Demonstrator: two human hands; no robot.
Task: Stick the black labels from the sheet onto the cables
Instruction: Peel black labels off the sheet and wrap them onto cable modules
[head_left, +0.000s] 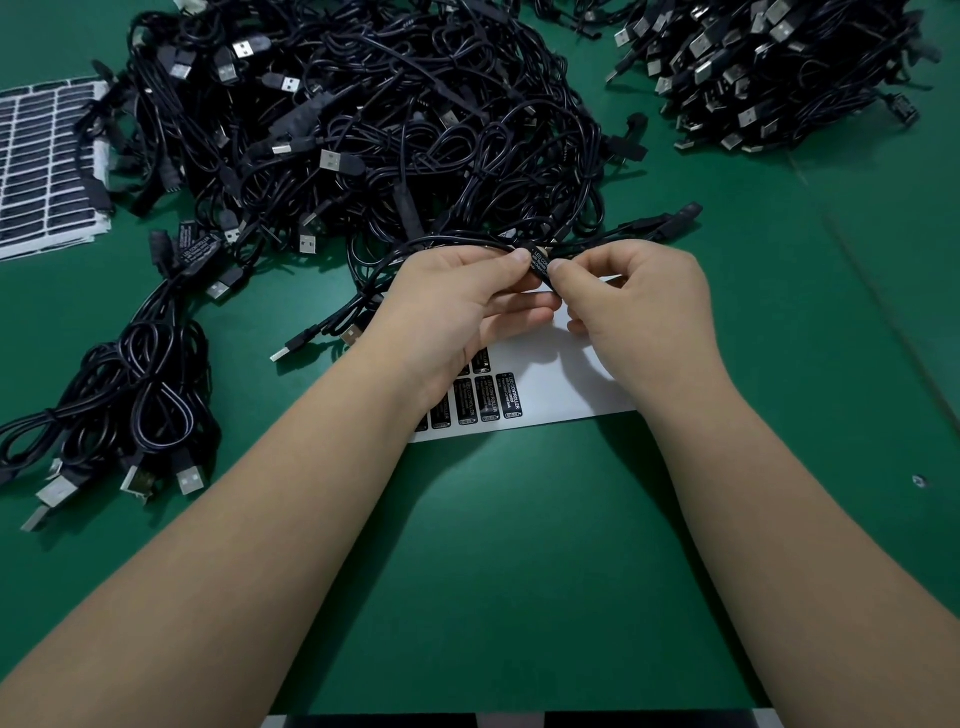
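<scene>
Both my forearms are bare up to the bottom edge of the view; no sleeve shows on either. My left hand (457, 306) carries no glove, ring or watch. My right hand (634, 306) is likewise uncovered. Fingernails on both thumbs are short, trimmed and unpainted.

A green mat (493, 545) covers the work table across my whole view, with a faint seam (883, 312) running diagonally down its right side. Near that seam I see a small round mark (919, 480). A black-and-white strip (519, 721) lines the near edge.
</scene>
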